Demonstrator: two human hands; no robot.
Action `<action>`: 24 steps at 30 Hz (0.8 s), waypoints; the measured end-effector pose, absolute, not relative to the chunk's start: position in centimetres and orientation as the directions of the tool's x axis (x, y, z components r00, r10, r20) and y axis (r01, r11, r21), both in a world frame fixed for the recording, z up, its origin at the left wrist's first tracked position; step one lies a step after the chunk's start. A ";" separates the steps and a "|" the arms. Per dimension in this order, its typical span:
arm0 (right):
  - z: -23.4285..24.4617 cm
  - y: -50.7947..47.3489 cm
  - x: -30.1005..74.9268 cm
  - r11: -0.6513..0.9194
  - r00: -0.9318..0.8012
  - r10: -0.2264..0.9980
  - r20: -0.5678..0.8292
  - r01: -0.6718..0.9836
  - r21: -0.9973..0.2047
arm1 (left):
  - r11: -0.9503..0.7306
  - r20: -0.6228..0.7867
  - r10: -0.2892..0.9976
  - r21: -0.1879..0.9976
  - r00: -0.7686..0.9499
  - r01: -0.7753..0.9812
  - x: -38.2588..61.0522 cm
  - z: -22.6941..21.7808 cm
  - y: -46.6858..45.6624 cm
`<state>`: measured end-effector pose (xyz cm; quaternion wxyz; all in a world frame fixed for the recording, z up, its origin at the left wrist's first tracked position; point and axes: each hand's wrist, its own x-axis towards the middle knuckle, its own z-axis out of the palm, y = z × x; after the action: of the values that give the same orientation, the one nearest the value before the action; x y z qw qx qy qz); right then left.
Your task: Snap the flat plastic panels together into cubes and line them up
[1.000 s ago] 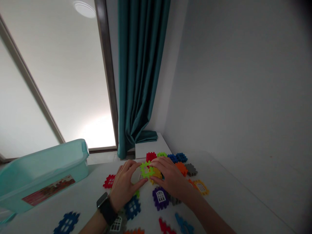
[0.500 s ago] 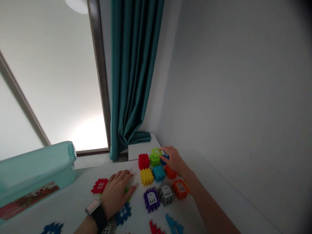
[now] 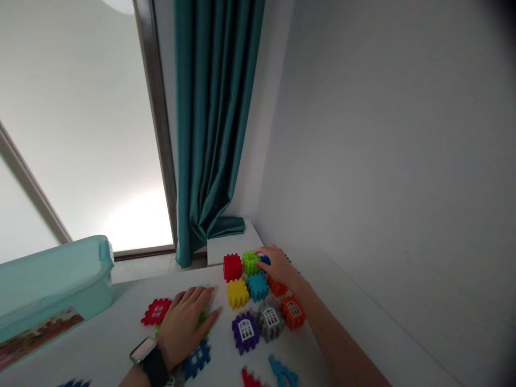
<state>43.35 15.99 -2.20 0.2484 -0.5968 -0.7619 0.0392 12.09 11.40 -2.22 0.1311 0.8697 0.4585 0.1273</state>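
Several assembled plastic cubes stand in rows on the white table (image 3: 121, 338): red (image 3: 232, 267), green (image 3: 250, 262), yellow (image 3: 237, 293), teal (image 3: 257, 286), purple (image 3: 244, 332), grey (image 3: 269, 321) and orange (image 3: 292, 312). My right hand (image 3: 277, 266) reaches over the back row, fingers curled on a blue cube (image 3: 265, 260) beside the green one. My left hand (image 3: 183, 325), with a smartwatch on the wrist, lies flat on the table with fingers stretched out, covering a green flat piece. A red window tile (image 3: 155, 311) and a blue one (image 3: 197, 359) lie beside it.
A pale turquoise storage bin (image 3: 52, 285) stands at the left. Loose red and blue pieces (image 3: 268, 375) lie at the near edge. A teal curtain (image 3: 213, 123) hangs behind the table by a window, and a white wall runs along the right.
Both hands left the green piece they held together. My right hand went to the back row of cubes; my left hand settled flat on the table. The camera shifted right.
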 end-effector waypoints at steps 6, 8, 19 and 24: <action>-2.3 15.9 43.3 0.287 -0.164 0.927 0.337 0.888 -0.358 | -0.545 0.091 0.829 0.355 0.552 0.760 12.1 -2.0 11.3; -2.2 15.9 43.3 0.289 -0.164 0.926 0.341 0.888 -0.357 | -0.549 0.095 0.826 0.359 0.555 0.755 12.1 -1.9 11.3; -2.2 15.7 43.1 0.304 -0.174 0.920 0.352 0.883 -0.358 | -0.537 0.075 0.830 0.371 0.552 0.757 12.2 -1.6 11.3; -2.3 15.7 43.1 0.301 -0.175 0.923 0.343 0.884 -0.357 | -0.534 0.068 0.831 0.376 0.552 0.757 12.2 -1.4 11.2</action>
<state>43.13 15.73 -2.34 0.2534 -0.5901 -0.7656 0.0380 12.16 11.23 -1.44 0.1535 0.8674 0.4578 0.1201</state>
